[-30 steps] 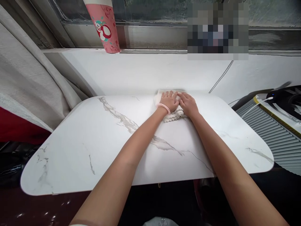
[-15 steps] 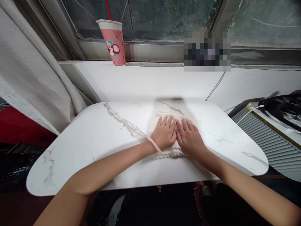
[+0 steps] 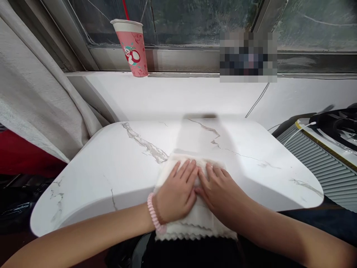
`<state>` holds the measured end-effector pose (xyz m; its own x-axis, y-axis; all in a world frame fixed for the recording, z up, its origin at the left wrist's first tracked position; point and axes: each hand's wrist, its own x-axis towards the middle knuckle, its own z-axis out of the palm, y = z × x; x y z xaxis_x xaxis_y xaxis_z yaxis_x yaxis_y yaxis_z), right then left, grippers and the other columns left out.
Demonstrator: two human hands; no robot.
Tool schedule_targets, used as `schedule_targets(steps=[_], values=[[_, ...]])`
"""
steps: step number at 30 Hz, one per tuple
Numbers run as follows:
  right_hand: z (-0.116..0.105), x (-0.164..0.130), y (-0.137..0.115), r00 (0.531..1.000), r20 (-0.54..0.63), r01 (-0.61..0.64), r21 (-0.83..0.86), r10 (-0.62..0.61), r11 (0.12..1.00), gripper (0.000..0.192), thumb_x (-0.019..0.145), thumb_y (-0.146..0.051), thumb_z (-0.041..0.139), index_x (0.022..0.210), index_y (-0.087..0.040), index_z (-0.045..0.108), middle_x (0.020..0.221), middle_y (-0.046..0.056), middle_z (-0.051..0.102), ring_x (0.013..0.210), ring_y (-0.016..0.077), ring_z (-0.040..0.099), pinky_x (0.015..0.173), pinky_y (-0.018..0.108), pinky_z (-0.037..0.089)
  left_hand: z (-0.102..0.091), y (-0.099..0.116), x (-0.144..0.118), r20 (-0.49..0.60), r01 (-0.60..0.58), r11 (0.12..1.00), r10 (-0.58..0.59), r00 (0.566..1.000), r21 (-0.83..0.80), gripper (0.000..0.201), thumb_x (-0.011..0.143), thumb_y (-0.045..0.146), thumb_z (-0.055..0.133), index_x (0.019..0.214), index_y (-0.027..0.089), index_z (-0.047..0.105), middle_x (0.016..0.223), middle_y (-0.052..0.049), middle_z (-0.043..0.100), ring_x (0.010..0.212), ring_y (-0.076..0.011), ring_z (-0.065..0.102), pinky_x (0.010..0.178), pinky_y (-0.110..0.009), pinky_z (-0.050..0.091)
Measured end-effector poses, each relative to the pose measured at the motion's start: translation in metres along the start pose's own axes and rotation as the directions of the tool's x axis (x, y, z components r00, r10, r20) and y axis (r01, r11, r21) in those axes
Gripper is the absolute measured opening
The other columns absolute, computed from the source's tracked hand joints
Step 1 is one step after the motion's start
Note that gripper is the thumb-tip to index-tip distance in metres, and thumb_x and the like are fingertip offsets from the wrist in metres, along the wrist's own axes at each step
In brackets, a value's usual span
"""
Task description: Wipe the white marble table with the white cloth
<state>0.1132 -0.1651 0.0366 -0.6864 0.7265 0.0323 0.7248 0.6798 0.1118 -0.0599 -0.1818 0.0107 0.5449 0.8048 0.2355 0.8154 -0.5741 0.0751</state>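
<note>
A pale cloth [image 3: 195, 219] with a scalloped edge lies folded on the white marbled table [image 3: 92, 160], its near end reaching over the front edge. Flat on its left part rests my left hand [image 3: 178, 191], fingers stretched out and a pink coil band [image 3: 154, 214] round the wrist. Beside it my right hand [image 3: 220, 188] presses on the cloth with outstretched fingers. The two hands meet near the thumbs and index fingers. Parts of the cloth are hidden under both palms.
A pink paper cup [image 3: 135, 52] with a red straw stands on the window sill, near a blurred-out object [image 3: 247, 59]. A grey curtain [image 3: 36, 74] hangs at left. At right are a ribbed grey case [image 3: 331, 175] and a white cable [image 3: 295, 132].
Both hands have slid toward me with the cloth, from the middle of the table to its front edge. The cloth's near end now extends past that edge.
</note>
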Motion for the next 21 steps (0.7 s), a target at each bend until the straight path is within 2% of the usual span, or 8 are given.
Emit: schedule_targets(steps=[2, 5, 8, 10, 13, 16, 21], values=[[0.001, 0.026, -0.007, 0.999, 0.01, -0.045, 0.045, 0.045, 0.998, 0.055, 0.097, -0.035, 0.039, 0.138, 0.0, 0.053, 0.135, 0.033, 0.053, 0.12, 0.0446, 0.057, 0.095, 0.059, 0.048, -0.004, -0.023, -0.001, 0.012, 0.051, 0.999, -0.051, 0.999, 0.006, 0.053, 0.096, 0.027, 0.033, 0.143, 0.006, 0.046, 0.151, -0.018, 0.042, 0.144, -0.0266, 0.033, 0.12, -0.047, 0.028], [0.012, 0.075, -0.013, 0.995, -0.019, -0.094, 0.148, 0.097, 0.985, 0.057, 0.1, -0.034, 0.032, 0.145, -0.003, 0.044, 0.147, 0.031, 0.041, 0.133, 0.0443, 0.044, 0.106, 0.061, 0.036, -0.007, -0.06, 0.005, -0.029, 0.205, 0.977, -0.204, 0.979, 0.055, 0.049, 0.096, 0.025, 0.031, 0.139, 0.012, 0.05, 0.156, -0.016, 0.035, 0.147, -0.0278, 0.027, 0.12, -0.053, 0.024], [0.027, 0.126, -0.004, 0.993, -0.003, -0.114, 0.282, 0.12, 0.953, 0.056, 0.1, -0.035, 0.031, 0.151, -0.01, 0.036, 0.158, 0.021, 0.027, 0.145, 0.0385, 0.028, 0.115, 0.055, 0.027, -0.004, -0.093, 0.027, -0.078, 0.408, 0.907, -0.402, 0.912, 0.103, 0.047, 0.094, 0.025, 0.032, 0.137, 0.017, 0.051, 0.159, -0.015, 0.029, 0.148, -0.0328, 0.023, 0.117, -0.061, 0.02], [0.034, 0.155, 0.009, 0.985, -0.037, -0.147, 0.332, 0.169, 0.932, 0.053, 0.1, -0.034, 0.03, 0.15, -0.016, 0.037, 0.161, 0.014, 0.025, 0.147, 0.0326, 0.023, 0.118, 0.049, 0.022, 0.001, -0.113, 0.048, -0.068, 0.481, 0.871, -0.476, 0.877, 0.104, 0.048, 0.095, 0.025, 0.03, 0.139, 0.016, 0.049, 0.155, -0.016, 0.036, 0.145, -0.0323, 0.029, 0.116, -0.06, 0.021], [0.043, 0.188, 0.028, 0.963, -0.108, -0.192, 0.367, 0.247, 0.91, 0.051, 0.099, -0.032, 0.031, 0.147, -0.019, 0.041, 0.159, 0.011, 0.031, 0.146, 0.0287, 0.026, 0.118, 0.046, 0.02, 0.009, -0.143, 0.08, -0.043, 0.46, 0.883, -0.458, 0.888, 0.089, 0.048, 0.095, 0.023, 0.028, 0.139, 0.014, 0.047, 0.147, -0.016, 0.048, 0.139, -0.028, 0.039, 0.117, -0.054, 0.022], [0.049, 0.211, 0.036, 0.931, -0.171, -0.227, 0.416, 0.321, 0.881, 0.049, 0.097, -0.032, 0.033, 0.144, -0.019, 0.045, 0.155, 0.011, 0.037, 0.143, 0.029, 0.03, 0.117, 0.046, 0.021, 0.014, -0.173, 0.104, -0.05, 0.401, 0.914, -0.398, 0.916, 0.061, 0.047, 0.094, 0.022, 0.03, 0.137, 0.015, 0.048, 0.144, -0.014, 0.051, 0.136, -0.0257, 0.042, 0.116, -0.05, 0.024], [0.053, 0.234, 0.027, 0.877, -0.238, -0.3, 0.404, 0.416, 0.864, 0.048, 0.097, -0.024, 0.032, 0.141, -0.012, 0.048, 0.151, 0.017, 0.042, 0.139, 0.0323, 0.034, 0.114, 0.05, 0.021, 0.017, -0.209, 0.114, -0.047, 0.314, 0.949, -0.314, 0.948, -0.007, 0.047, 0.092, 0.023, 0.033, 0.135, 0.018, 0.05, 0.143, -0.011, 0.053, 0.134, -0.0232, 0.045, 0.114, -0.046, 0.029]])
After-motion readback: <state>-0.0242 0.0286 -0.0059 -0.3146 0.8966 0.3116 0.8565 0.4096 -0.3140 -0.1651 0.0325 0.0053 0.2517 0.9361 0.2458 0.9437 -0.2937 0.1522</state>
